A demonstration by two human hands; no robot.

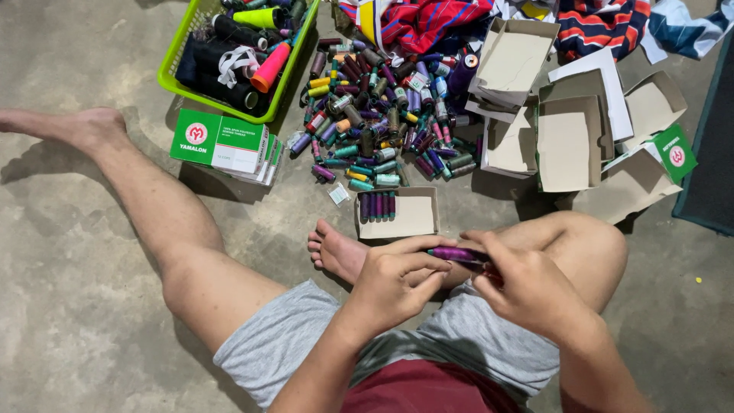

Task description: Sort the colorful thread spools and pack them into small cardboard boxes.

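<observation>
Rough floor, soft thread

We see matt concrete floor, glossy plastic basket, dull cardboard boxes, sheeny purple thread spool.

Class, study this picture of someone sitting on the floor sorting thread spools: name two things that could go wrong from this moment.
1. The purple spool is pinched only by the fingertips of the left hand and right hand; it might slip and roll off.
2. The small open box lies close to the bare foot, so a leg shift could tip out its few spools.

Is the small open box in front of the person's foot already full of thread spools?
No: the small open box holds only a few spools at its left end, the rest bare.
</observation>
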